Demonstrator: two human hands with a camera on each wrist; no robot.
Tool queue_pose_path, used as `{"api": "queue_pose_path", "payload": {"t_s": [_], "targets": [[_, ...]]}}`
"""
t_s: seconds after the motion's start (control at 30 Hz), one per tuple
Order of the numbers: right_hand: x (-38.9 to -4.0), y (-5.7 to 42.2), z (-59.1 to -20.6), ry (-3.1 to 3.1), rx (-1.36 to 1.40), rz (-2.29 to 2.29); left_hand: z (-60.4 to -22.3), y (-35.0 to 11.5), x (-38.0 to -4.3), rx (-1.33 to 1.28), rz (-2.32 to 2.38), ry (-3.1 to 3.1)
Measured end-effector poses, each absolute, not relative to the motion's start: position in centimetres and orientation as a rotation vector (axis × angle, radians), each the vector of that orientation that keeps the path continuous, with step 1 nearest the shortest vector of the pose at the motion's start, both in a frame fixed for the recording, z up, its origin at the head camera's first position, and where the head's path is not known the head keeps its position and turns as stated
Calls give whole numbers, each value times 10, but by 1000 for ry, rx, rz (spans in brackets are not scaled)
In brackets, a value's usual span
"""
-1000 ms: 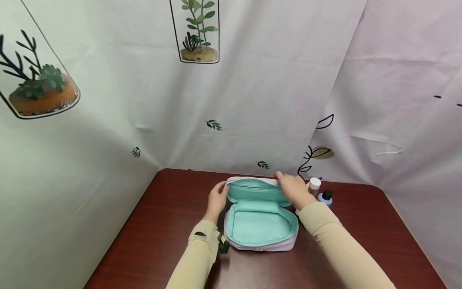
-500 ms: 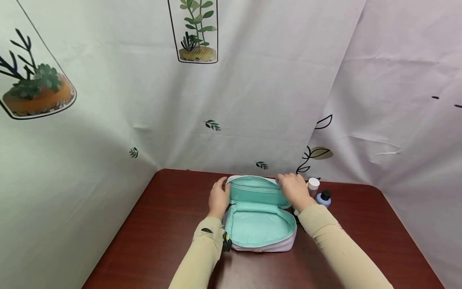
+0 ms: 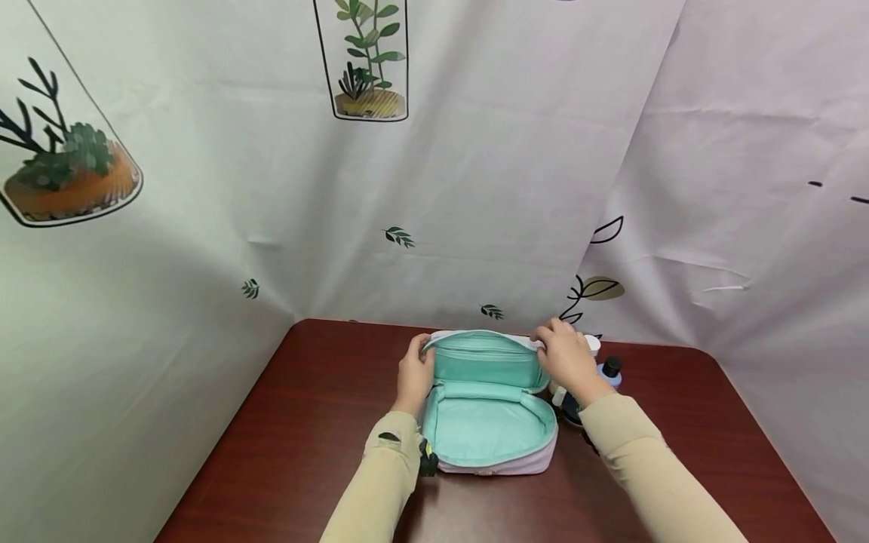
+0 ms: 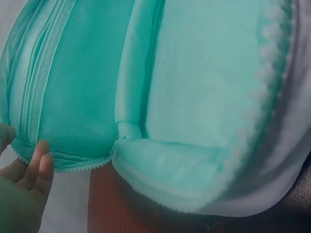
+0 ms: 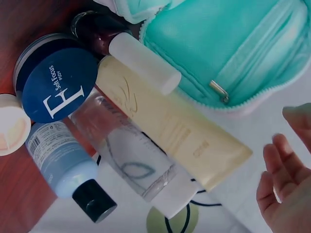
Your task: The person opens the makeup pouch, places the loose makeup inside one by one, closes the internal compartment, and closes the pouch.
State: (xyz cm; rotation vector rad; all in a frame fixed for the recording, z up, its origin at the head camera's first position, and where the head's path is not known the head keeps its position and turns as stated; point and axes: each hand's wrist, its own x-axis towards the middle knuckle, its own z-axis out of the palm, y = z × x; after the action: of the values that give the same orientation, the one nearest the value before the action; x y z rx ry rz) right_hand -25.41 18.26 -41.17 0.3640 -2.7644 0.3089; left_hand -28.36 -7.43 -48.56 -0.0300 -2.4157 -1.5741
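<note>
Mint-green lining meets the fingers of the left hand (image 3: 416, 377), which pinch the left edge of the raised lid (image 3: 485, 368); those of the right hand (image 3: 570, 362) are loosely parted just beside the opposite corner, holding nothing that I can make out. The toiletry bag (image 3: 536, 458) lies open at lower centre of the head view, its base flat on the tabletop (image 3: 292, 437). The lid looks soft at the hinge, so if the left pinch slackened I'd expect it to flop or fold forward over the opening. My bigger worry is right of it: a cream tube (image 5: 170, 126), a clear bottle (image 5: 129, 155), a blue bottle (image 5: 63, 155) and a round blue container (image 5: 60, 85) crowd beneath the right wrist. A careless dip of that sleeve (image 3: 621, 426) could topple the tall ones into each other, and a shove on the bag might push its side into the cluster.
</note>
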Motion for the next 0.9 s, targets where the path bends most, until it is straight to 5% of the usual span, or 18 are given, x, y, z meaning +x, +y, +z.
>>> {"api": "queue_pose_path", "payload": {"t_s": [0.57, 0.9], "targets": [[-223, 212, -411, -2743, 247, 506, -486, -81, -282, -123, -1618, -2520], [-218, 225, -448, -2969, 170, 397, -490, -81, -282, -121, -1665, -2535]]}}
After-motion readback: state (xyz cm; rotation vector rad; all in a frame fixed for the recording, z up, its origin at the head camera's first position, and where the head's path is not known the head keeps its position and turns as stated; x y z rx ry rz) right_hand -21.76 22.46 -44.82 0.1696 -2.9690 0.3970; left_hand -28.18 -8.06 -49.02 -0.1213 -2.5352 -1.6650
